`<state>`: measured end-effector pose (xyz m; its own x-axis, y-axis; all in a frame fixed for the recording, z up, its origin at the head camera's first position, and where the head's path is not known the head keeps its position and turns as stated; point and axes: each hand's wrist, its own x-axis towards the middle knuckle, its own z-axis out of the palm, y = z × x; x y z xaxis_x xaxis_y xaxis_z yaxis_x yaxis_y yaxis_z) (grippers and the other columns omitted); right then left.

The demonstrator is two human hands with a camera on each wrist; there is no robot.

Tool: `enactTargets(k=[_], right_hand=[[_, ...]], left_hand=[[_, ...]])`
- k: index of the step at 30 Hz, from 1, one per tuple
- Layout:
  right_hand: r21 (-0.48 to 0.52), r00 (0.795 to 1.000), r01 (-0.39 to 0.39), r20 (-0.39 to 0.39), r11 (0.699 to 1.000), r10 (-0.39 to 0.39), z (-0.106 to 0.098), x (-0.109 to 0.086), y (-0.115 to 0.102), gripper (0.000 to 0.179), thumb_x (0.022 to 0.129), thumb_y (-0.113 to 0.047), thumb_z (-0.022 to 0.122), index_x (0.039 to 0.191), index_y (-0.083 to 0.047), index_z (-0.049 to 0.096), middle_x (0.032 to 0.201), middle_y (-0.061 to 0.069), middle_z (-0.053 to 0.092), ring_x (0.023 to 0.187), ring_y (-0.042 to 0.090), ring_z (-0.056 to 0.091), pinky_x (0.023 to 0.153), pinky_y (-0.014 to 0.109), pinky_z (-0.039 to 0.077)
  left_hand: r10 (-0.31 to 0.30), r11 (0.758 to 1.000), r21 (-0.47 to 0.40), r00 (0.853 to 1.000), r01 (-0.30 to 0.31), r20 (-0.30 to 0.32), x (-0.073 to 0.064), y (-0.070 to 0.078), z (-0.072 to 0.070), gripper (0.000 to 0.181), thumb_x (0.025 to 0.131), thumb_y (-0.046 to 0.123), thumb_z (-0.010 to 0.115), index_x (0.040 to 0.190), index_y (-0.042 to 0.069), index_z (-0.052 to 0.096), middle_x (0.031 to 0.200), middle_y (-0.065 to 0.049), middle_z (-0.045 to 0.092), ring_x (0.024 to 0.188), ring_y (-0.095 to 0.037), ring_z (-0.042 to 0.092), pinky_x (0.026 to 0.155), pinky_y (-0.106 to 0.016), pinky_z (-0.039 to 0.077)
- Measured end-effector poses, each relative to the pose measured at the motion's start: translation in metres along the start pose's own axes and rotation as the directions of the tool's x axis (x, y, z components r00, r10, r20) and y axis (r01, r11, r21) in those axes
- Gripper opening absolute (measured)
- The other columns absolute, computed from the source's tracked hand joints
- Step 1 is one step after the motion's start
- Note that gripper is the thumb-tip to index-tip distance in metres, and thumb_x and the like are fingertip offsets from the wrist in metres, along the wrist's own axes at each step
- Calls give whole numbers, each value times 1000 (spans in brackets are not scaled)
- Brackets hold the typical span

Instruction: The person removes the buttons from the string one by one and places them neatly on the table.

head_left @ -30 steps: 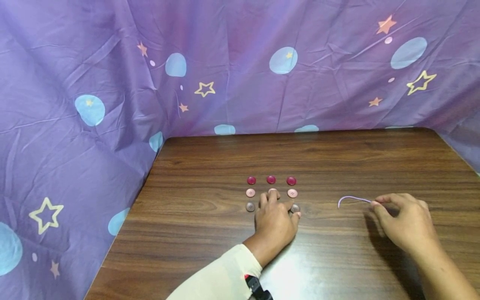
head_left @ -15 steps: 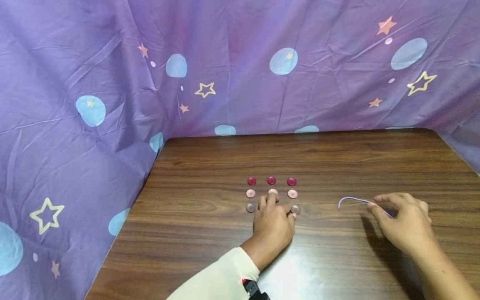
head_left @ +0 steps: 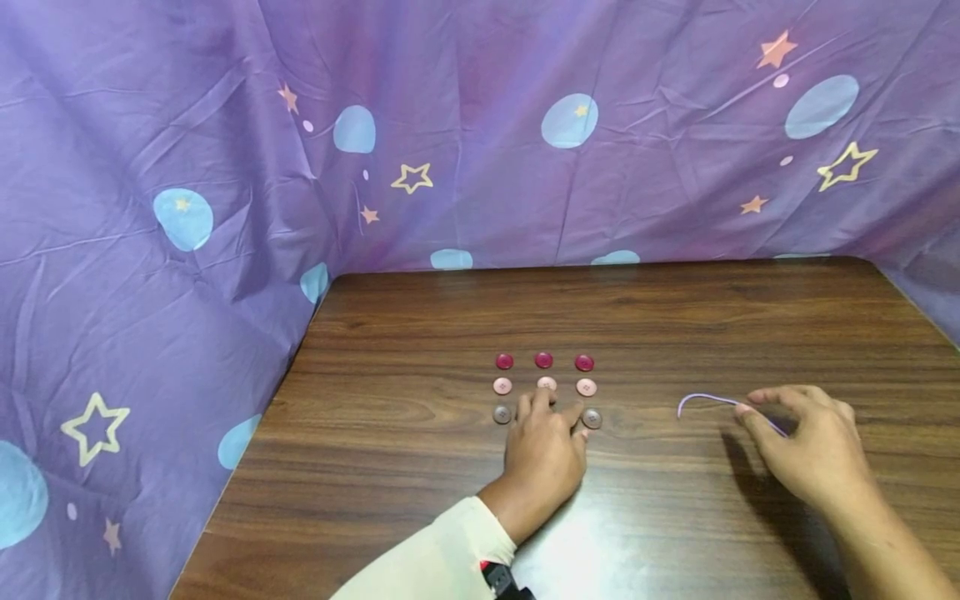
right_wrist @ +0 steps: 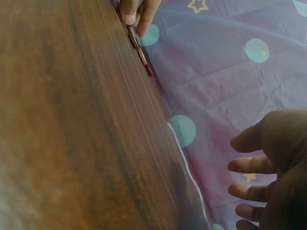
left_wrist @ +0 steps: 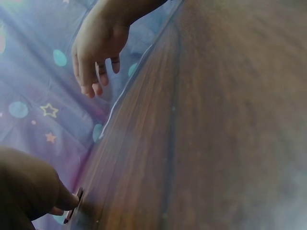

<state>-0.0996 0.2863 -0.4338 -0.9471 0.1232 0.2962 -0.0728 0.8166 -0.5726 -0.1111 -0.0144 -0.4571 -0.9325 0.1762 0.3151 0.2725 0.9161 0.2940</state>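
Note:
Three rows of buttons lie on the wooden table [head_left: 390,483]: three crimson buttons [head_left: 543,360] at the back, three pink buttons [head_left: 587,387] and a front row of grey-brown buttons [head_left: 502,414]. My left hand [head_left: 543,454] lies over the middle of the front row, hiding that spot. Its fingertips are right at the middle pink button [head_left: 547,382], with thumb and index finger beside the right grey-brown button [head_left: 592,418]. A curved purple string [head_left: 705,396] lies to the right. Over its near end hovers my right hand [head_left: 813,437], fingers spread and apart from the string in the right wrist view.
A purple cloth [head_left: 487,150] with stars and blue ovals hangs behind the table and along its left side. The left sleeve [head_left: 442,554] and a black wrist strap [head_left: 502,581] reach over the front of the table.
My left hand has shifted slightly left, its thumb drawing back from the right grey-brown button. My right thumb and fingers have parted from the string, showing more of it.

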Motion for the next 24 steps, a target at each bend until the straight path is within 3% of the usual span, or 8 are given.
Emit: enactTargets(k=[5, 9, 11, 16, 24], right_hand=[[2, 1000, 14, -14, 1000, -14, 1, 0, 1, 29, 100, -18, 76, 116, 6, 74, 133, 43, 60, 119, 69, 46, 94, 74, 34], [2, 1000, 21, -23, 1000, -21, 1, 0, 1, 28, 99, -18, 76, 115, 6, 75, 132, 43, 61, 117, 68, 48, 92, 73, 35], [5, 1000, 21, -23, 1000, -21, 1, 0, 2, 28, 99, -18, 76, 115, 5, 75, 132, 43, 61, 117, 68, 48, 92, 73, 35], [14, 1000, 18, -22, 1000, -17, 1, 0, 2, 27, 100, -18, 76, 115, 5, 75, 134, 43, 60, 119, 68, 48, 93, 74, 36], [29, 999, 21, -30, 999, -21, 1, 0, 2, 29, 99, -16, 76, 117, 6, 75, 133, 42, 61, 119, 67, 49, 92, 72, 35]], left_hand=[[14, 1000, -17, 997, -16, -77, 0, -3, -1, 30, 89, 27, 87, 119, 24, 83, 127, -7, 69, 114, -25, 61, 86, -35, 60], [8, 1000, -4, 984, -9, -180, 5, -7, -5, 31, 83, 29, 92, 112, 21, 82, 123, -5, 67, 117, -25, 59, 85, -37, 58], [-9, 1000, 8, 980, 11, -201, 7, -10, -8, 36, 81, 33, 94, 114, 21, 82, 124, -5, 67, 119, -26, 58, 86, -39, 55], [-40, 999, -31, 983, 35, -179, 10, -21, -11, 43, 80, 38, 95, 118, 22, 83, 131, -6, 68, 131, -32, 55, 98, -48, 47], [4, 999, -52, 993, -10, -121, 13, -35, -10, 50, 77, 41, 97, 121, 24, 84, 141, -11, 65, 152, -41, 43, 119, -69, 32]])
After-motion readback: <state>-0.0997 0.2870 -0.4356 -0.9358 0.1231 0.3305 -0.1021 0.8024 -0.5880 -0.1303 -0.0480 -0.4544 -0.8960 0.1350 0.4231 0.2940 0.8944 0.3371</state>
